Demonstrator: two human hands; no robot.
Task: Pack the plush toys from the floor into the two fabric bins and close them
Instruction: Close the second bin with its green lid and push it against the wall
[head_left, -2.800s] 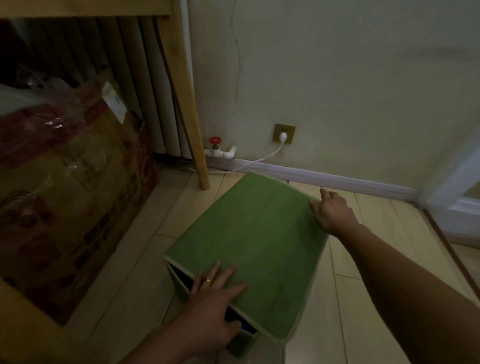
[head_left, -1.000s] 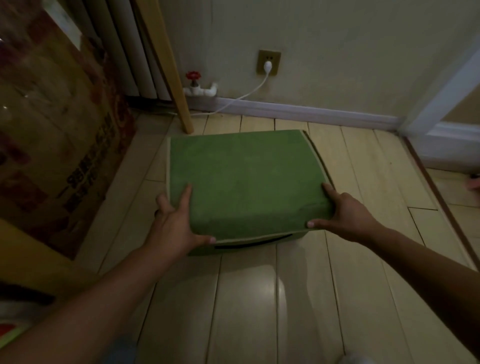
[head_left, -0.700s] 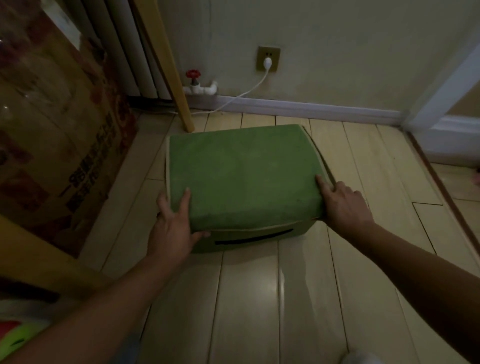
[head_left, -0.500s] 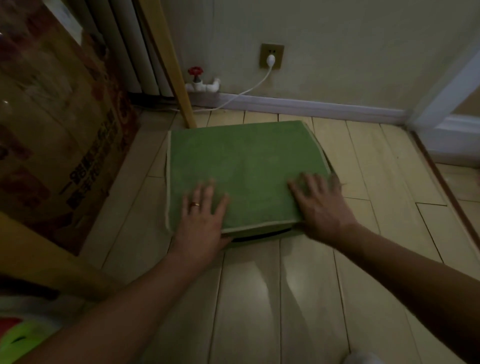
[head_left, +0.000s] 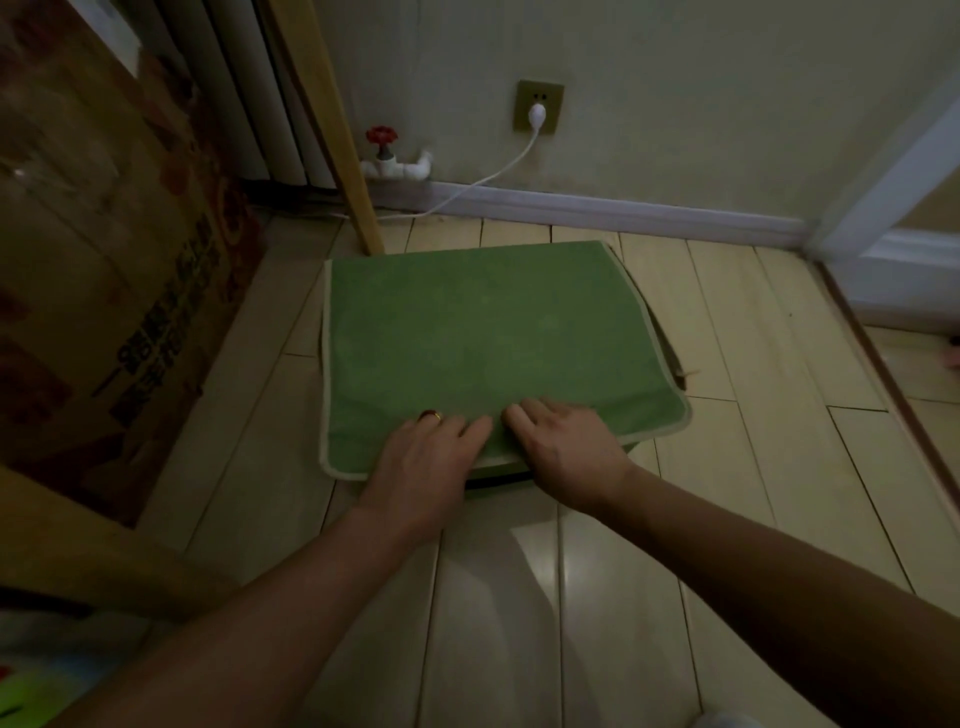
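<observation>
You have a green fabric bin (head_left: 483, 338) whose lid is matt, slightly fuzzy cloth edged in pale piping. Under it, the pale wood plank floor (head_left: 753, 467) is smooth and glossy enough to throw a sheen near your arms. To your left, the cardboard box (head_left: 104, 260) looks wrapped in shiny clear film. The wall (head_left: 675, 104) is matt paint; the outlet plate (head_left: 539, 106) looks like dull brushed metal.

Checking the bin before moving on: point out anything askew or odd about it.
The green lid sits slightly skewed on the fabric bin: along the right side the bin's wall shows beyond the lid's edge. Both hands, left hand and right hand, press the lid's front edge flat. Nothing else stands out.
</observation>
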